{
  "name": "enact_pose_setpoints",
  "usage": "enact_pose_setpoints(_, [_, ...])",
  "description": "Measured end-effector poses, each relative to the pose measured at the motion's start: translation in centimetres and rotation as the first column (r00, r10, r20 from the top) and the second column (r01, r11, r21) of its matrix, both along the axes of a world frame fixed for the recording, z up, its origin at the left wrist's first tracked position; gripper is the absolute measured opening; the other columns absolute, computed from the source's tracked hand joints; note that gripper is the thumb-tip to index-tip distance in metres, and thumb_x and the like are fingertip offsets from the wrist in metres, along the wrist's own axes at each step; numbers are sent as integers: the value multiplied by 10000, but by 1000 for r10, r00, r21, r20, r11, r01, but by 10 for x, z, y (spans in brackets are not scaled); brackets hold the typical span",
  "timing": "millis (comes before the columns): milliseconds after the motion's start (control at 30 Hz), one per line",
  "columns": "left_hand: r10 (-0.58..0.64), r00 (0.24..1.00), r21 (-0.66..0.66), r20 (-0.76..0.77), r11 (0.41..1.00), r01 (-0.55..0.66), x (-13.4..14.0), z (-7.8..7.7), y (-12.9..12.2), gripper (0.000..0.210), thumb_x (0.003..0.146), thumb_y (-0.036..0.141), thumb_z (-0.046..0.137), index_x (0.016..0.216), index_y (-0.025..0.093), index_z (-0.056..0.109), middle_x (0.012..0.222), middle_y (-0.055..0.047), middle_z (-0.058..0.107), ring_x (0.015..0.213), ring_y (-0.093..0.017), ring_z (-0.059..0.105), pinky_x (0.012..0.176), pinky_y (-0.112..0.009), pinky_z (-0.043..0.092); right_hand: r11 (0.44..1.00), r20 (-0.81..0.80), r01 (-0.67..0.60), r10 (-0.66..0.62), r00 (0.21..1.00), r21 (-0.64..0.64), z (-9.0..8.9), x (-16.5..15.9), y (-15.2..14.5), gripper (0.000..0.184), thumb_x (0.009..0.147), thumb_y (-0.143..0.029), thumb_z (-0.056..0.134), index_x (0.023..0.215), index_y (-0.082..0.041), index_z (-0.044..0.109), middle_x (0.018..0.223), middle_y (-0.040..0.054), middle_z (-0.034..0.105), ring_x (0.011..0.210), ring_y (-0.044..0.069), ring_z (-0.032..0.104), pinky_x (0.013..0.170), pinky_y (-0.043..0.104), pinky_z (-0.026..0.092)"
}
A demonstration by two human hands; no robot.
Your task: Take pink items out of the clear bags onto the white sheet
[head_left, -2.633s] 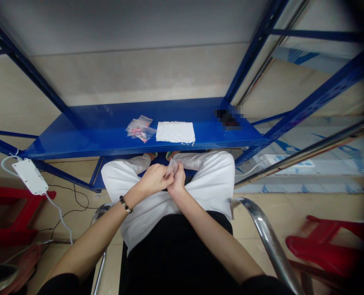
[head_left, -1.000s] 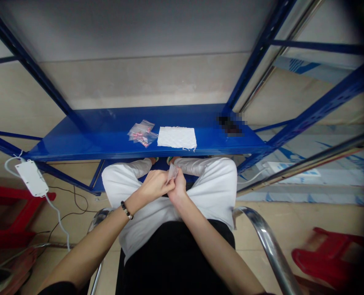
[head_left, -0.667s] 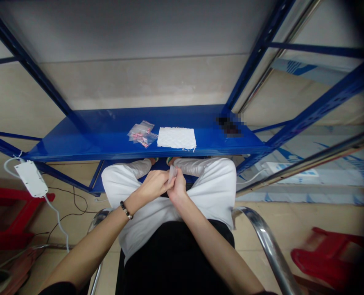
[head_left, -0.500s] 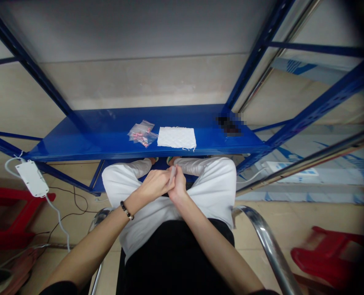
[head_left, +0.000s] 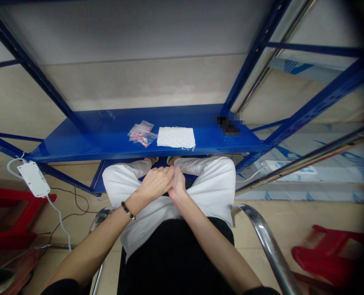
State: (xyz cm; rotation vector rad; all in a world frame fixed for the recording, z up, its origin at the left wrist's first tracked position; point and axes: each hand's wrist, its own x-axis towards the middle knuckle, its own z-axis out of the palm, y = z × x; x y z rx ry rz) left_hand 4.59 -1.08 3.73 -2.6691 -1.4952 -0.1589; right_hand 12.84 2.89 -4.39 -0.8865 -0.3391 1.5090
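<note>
My left hand (head_left: 157, 179) and my right hand (head_left: 178, 187) meet above my lap, both closed with the fingers touching. Between them shows a small, pale, see-through piece of plastic (head_left: 177, 172), which looks like a little bag; its contents are hidden by the fingers. On the blue shelf (head_left: 105, 137) in front of my knees lie small clear plastic bags (head_left: 141, 134) with red and pinkish bits inside. Right of them rests a white cloth or paper towel (head_left: 176, 137) with a frayed edge. A beaded bracelet (head_left: 128, 210) circles my left wrist.
A dark, pixelated object (head_left: 228, 125) lies at the shelf's right end. Blue uprights frame both sides. A white power box (head_left: 34, 179) hangs by cords at the left. Red stools (head_left: 326, 252) stand on either side, and a metal chair arm (head_left: 263, 237) is at my right.
The left hand's fingers have shifted slightly over the pale plastic piece, which shows less plainly between the hands. The view has moved a little; the things on the shelf stay put.
</note>
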Motion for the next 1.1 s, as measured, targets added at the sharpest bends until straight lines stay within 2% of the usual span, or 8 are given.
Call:
enact_pose_setpoints(100, [36,996,-6,76,999,-36,-2,-2,1,317,1026,308,317,1155,127,543,961,-113,682,878,-248,660,752,-347,491,995,-36,-14,11,999,-95,8,2,-2,284,860,-364,585,660,-223,440,497,-71,471,445,104,490,432,216,439])
enact_pose_setpoints(167, [64,986,-35,157,998,-60,-5,-4,3,329,1037,323,295,1155,145,545,937,-96,694,858,-228,669,724,-313,485,989,-60,-61,53,997,-138,17,4,-5,321,883,-366,571,639,-219,422,436,-90,385,345,72,347,328,185,284])
enact_pose_setpoints(233, [68,967,-79,244,996,-50,-8,-7,5,303,1037,311,311,1133,166,559,891,-70,701,827,-206,677,693,-279,474,982,-80,-105,93,992,-158,25,5,-7,357,912,-363,540,618,-214,403,407,-102,319,305,48,232,300,172,151])
enact_pose_setpoints(300, [60,945,-108,322,994,-26,-9,-9,6,275,1029,284,338,1085,173,583,851,-59,703,796,-200,682,676,-267,464,981,-89,-116,102,991,-159,31,6,-10,380,933,-358,512,605,-208,391,405,-100,313,297,37,210,299,162,116])
enact_pose_setpoints(467, [62,912,-138,405,990,-6,-10,-8,6,305,1028,263,331,1029,155,617,829,-77,706,778,-215,689,688,-285,462,979,-86,-82,67,994,-186,34,3,-10,399,950,-348,475,593,-207,366,405,-99,317,292,34,217,294,157,124])
enact_pose_setpoints(667, [49,942,-145,333,989,0,-9,-8,5,293,1018,253,350,1032,142,621,826,-92,711,765,-222,688,685,-286,467,973,-80,-36,19,997,-227,33,2,-9,369,928,-334,499,608,-216,359,417,-101,334,304,45,253,299,169,151])
enact_pose_setpoints(933, [72,949,-153,306,988,-25,-5,-8,2,328,1020,298,343,1028,146,633,839,-95,708,777,-223,680,702,-291,464,980,-84,71,-88,993,-186,26,-1,-7,218,874,-313,550,689,-211,498,551,-61,542,488,99,515,460,206,421])
enact_pose_setpoints(1100, [138,951,-178,276,980,-90,-3,-2,0,264,973,283,432,1084,168,641,813,-68,713,759,-221,681,690,-288,455,974,-112,99,-124,986,-203,20,-2,-6,242,850,-342,575,668,-220,474,526,-62,521,492,111,517,508,228,467])
